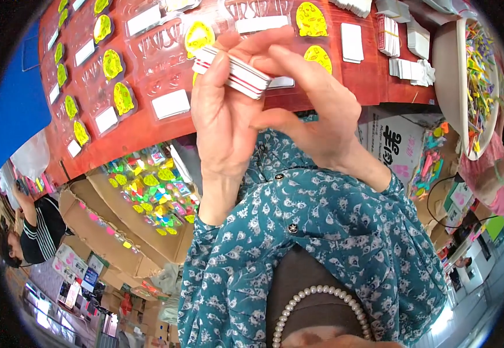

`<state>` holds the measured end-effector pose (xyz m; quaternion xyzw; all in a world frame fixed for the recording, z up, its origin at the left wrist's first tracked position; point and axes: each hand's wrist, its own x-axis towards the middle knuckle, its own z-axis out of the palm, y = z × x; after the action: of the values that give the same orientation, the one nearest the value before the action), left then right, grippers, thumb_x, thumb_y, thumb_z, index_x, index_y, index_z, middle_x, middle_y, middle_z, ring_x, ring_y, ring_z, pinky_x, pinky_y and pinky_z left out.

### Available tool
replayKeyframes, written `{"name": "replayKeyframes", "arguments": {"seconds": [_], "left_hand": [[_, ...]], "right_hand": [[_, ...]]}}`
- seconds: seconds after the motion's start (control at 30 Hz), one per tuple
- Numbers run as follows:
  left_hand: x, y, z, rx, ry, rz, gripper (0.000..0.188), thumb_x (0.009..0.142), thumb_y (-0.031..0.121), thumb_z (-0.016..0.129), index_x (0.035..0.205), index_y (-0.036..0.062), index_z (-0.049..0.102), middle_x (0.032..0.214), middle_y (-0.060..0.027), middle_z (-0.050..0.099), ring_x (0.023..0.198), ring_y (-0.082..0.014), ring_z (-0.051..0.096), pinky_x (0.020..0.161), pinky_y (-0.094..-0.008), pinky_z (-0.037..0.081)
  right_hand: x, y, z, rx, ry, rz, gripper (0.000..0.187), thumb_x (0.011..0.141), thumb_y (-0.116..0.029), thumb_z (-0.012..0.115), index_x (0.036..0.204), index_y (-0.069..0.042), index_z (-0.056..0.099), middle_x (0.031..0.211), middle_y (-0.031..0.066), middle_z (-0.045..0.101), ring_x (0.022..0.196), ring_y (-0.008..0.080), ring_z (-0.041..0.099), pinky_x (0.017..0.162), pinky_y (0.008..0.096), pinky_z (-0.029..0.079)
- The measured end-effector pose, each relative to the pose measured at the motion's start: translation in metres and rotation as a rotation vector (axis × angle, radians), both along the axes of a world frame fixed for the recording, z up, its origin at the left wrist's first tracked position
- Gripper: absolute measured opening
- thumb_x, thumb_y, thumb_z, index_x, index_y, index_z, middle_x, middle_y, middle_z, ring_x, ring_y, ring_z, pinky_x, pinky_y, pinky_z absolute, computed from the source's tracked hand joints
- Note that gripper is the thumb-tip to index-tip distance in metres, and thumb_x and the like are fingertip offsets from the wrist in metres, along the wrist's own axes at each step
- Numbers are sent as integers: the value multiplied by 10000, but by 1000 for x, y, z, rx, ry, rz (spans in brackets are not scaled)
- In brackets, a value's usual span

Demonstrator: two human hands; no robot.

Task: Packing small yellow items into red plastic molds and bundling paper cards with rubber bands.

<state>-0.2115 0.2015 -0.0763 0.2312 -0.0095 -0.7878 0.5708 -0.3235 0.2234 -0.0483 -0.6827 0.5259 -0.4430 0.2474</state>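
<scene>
My left hand (223, 122) is closed on a small stack of white cards (232, 72) with red lines along its edge, the thumb lying across the near side. My right hand (324, 95) reaches in from the right with its thumb and fingers apart. Its bent forefinger is at the right end of the stack; whether it presses on the cards is hard to tell. Beneath both hands, clear plastic trays (158, 49) lie in rows on the red table (165, 130). Several hold yellow egg-shaped pieces (123, 98) and white cards (169, 104).
Bundles of white cards (388, 35) stand at the table's right, beside a pale basin (452, 75) of colourful small pieces. An open cardboard box (124, 214) of bright toys sits below the table's edge. A person in a striped dark top (43, 229) is at the left.
</scene>
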Motion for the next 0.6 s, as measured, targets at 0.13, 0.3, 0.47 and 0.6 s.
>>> {"name": "replayKeyframes", "arguments": {"seconds": [0.13, 0.3, 0.47, 0.6], "left_hand": [[5, -1, -3, -158, 107, -78, 383, 917, 243, 443, 1235, 32, 415, 1226, -326, 436, 1173, -346, 452, 983, -417, 382], [4, 3, -4, -181, 341, -32, 427, 928, 316, 450, 1252, 42, 414, 1241, -292, 440, 1198, -419, 406, 1011, -473, 339], [12, 6, -16, -206, 328, -55, 382, 937, 293, 443, 1230, 47, 438, 1206, -263, 486, 1193, -422, 413, 1003, -477, 353], [9, 8, -14, -321, -59, -32, 332, 943, 252, 447, 1186, 26, 443, 1137, -284, 524, 1134, -386, 487, 952, -434, 413]], "right_hand": [[-4, 3, -13, -115, 76, 27, 342, 618, -113, 711, 945, -30, 652, 947, 95, 632, 824, 216, 617, 717, 271, 506], [-3, -4, -22, -498, 227, 131, 331, 544, -92, 624, 853, 27, 624, 885, 106, 575, 736, 227, 576, 630, 331, 497], [-1, 0, -23, -382, 179, 139, 309, 566, -129, 658, 848, -8, 627, 872, 87, 589, 753, 228, 589, 617, 329, 488], [3, 4, -9, -14, 131, 26, 340, 640, -273, 743, 890, -54, 671, 905, 65, 630, 802, 214, 609, 663, 284, 488]]}}
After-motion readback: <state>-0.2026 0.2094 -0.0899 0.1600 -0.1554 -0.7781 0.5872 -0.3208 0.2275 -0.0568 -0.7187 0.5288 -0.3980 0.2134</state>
